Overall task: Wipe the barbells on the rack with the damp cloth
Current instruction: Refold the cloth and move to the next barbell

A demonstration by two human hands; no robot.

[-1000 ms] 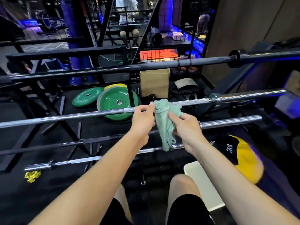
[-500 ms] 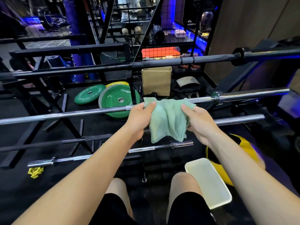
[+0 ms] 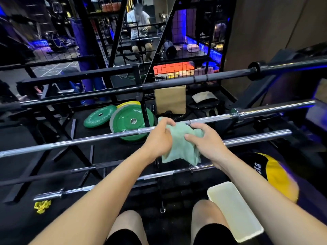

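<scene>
Your bar ran across the middle of the frame, chrome, rising slightly from the left edge toward the right, with long bare stretches of shaft on both sides of your hands. A dark bar crossed above it in the upper half, and more bars lay below in the lower half, so your hands worked in the gap between rails. Green plates leaned on the floor behind the chrome shaft, just left of centre, beside a cardboard box. A pale tray lay at lower right near your knees, and a black-and-yellow ball sat at the right edge.

The cloth was pale green, rumpled, draped over the chrome shaft at the centre of the frame, with its lower edge hanging below.

Your left hand reached in from lower left, fingers curled over the cloth's upper left corner, gripping it at the shaft. Your right hand came from lower right, fingers bent and somewhat spread, pinching the cloth's right side with the thumb pressed into the fabric. Both forearms stretched forward, nearly straight.
</scene>
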